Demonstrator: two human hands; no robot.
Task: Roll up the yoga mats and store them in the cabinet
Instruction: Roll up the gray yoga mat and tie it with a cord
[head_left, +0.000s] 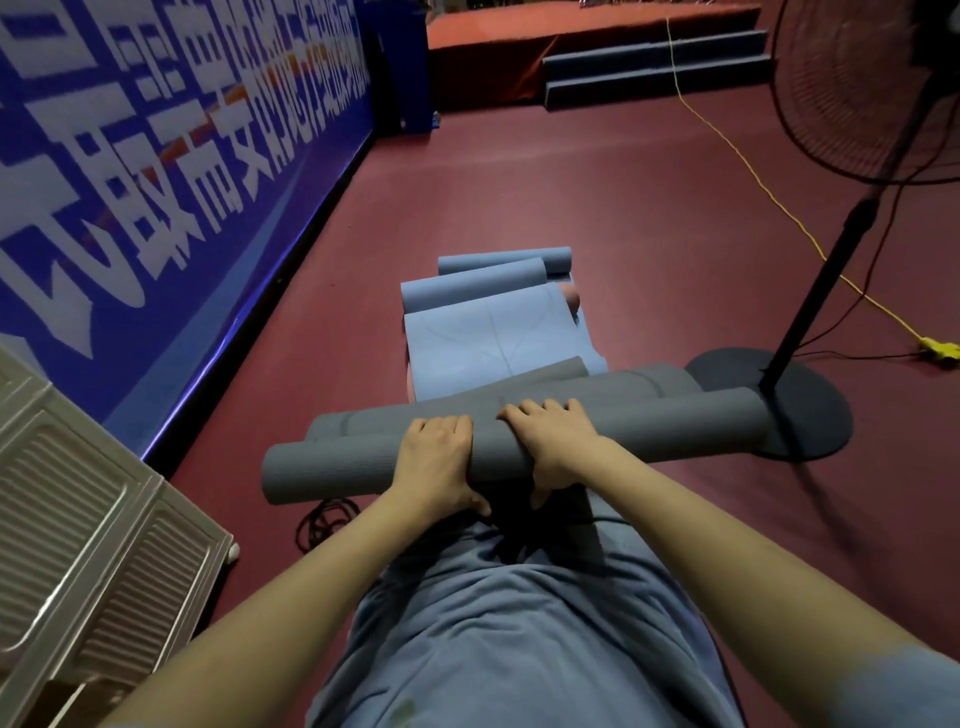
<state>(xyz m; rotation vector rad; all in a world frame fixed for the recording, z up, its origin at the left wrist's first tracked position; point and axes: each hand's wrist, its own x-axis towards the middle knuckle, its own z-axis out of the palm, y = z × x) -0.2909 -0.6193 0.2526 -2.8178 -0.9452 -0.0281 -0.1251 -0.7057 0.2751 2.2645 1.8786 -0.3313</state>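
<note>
Fingers (441, 426) of the left hand (434, 460) curl over the top of the nearest grey rolled yoga mat (649, 431), thumb tucked under its near side; right hand (553, 441) grips the same roll just beside it, fingers over the top, thumb underneath. The roll lies crosswise in front of the person, its right end over the round black fan base (810, 410). Touching behind it: a second grey rolled mat (623, 387), and a third grey roll (563, 370) partly hidden. Further out, a light blue mat (488, 338) is partly unrolled flat on the dark red floor (597, 197), faint line markings on it, not readable. Two blue rolls (472, 291) (504, 260) lie at its far end, a pink roll end (571, 297) peeking beside them. Blue banner (156, 156) on the left wall has large white Chinese characters, cut off and skewed, can't read them reliably. Beige ribbed cabinet (78, 519) at near left. Yellow cord (769, 192) crosses the floor to a yellow plug block (940, 347). Black cable coil (324, 519) near the mat's left end.
</note>
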